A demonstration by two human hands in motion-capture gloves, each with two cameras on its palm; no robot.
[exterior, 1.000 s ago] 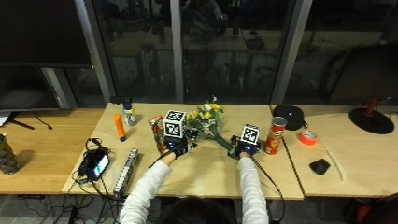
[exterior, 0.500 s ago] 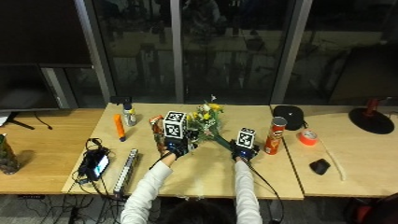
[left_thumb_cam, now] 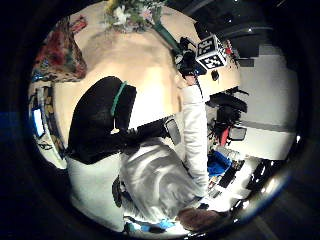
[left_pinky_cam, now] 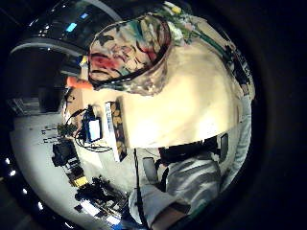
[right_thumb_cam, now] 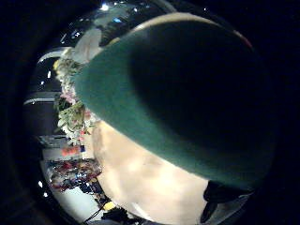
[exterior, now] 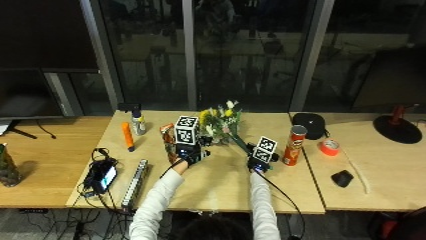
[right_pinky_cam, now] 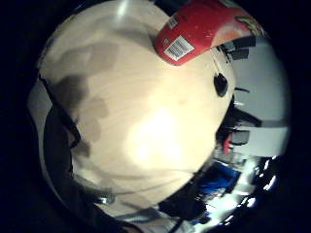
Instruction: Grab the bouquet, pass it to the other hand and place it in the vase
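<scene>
Green stem of the bouquet lies gripped by the right hand on the counter, the pick-up step; next, lift it toward the left hand, whose fingers I cannot tell.

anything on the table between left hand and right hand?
Only bare table between the left hand and right hand in the outside view; the bouquet lies just beyond that gap, stems toward the right hand.

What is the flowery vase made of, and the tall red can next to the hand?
The vase looks like glazed ceramic or printed card; its busy flower pattern shows, but shine is hard to judge, so I cannot be sure. The red can looks like a cardboard tube with a glossy printed wrap: a barcode label shows on it in the right palm view.
</scene>
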